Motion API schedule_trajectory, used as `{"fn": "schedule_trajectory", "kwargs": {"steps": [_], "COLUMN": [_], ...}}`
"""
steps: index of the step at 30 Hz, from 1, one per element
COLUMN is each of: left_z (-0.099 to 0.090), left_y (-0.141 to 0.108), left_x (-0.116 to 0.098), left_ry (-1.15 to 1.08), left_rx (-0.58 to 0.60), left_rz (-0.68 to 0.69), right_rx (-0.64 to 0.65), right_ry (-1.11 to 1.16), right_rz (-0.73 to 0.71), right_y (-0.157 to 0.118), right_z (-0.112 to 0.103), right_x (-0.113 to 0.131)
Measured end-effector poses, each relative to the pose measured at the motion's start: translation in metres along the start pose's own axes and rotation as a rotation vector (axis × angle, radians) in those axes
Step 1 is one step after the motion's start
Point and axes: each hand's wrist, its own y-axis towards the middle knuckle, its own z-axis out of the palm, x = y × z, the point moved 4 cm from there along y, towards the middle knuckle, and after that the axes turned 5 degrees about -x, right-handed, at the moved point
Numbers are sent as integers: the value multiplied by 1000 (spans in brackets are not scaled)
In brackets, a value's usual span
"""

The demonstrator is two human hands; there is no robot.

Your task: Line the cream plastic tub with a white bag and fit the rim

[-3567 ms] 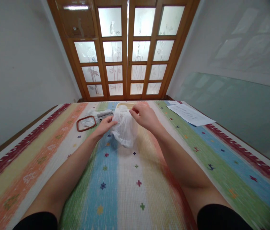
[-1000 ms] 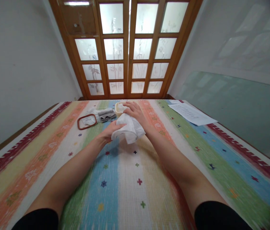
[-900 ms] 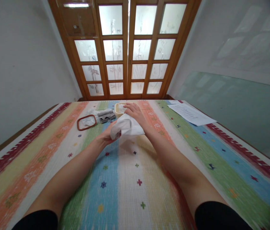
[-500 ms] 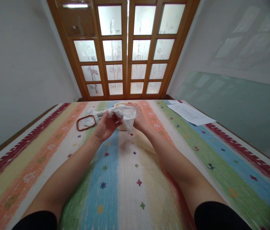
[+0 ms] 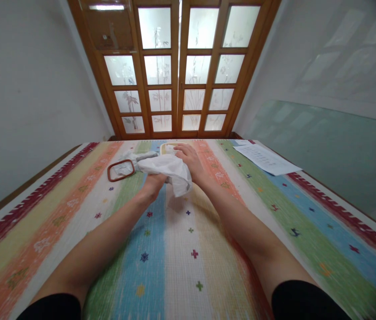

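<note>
A white cloth [image 5: 170, 168] hangs bunched over the middle of the table, its lower corner drooping toward me. My left hand [image 5: 155, 184] grips it from below, the fingers mostly under the fabric. My right hand [image 5: 190, 160] is at the cloth's right side, fingers bent over its upper edge; what the fingertips hold is hidden. Just behind the cloth lies a pale container [image 5: 163, 148] with something white in it. Left of the cloth, a reddish-brown rounded frame [image 5: 108, 173] rests on crumpled clear and grey material [image 5: 123, 168].
A striped, patterned tablecloth [image 5: 181, 266] covers the table. Printed white sheets [image 5: 268, 160] lie at the back right. Wooden doors with glass panes [image 5: 180, 66] stand beyond the far edge, with walls on both sides.
The cloth has shifted left and toward me and spread out. My left hand has turned and slid under it, while my right fingers now show above it. More of the pale container is visible.
</note>
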Motion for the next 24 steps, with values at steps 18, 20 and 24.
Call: {"fn": "schedule_trajectory", "kwargs": {"steps": [18, 20, 24], "left_z": [-22, -24, -28], "left_y": [-7, -7, -6], "left_x": [-49, -51, -55], "left_ry": [-32, -13, 28], "left_rx": [-273, -298, -347], "left_rz": [352, 385, 453], "right_rx": [-15, -13, -18], "right_ry": [7, 8, 1], "right_rz": [68, 66, 68], "right_y": [0, 0, 0], "right_z": [-3, -4, -7], "right_x": [-14, -13, -11]}}
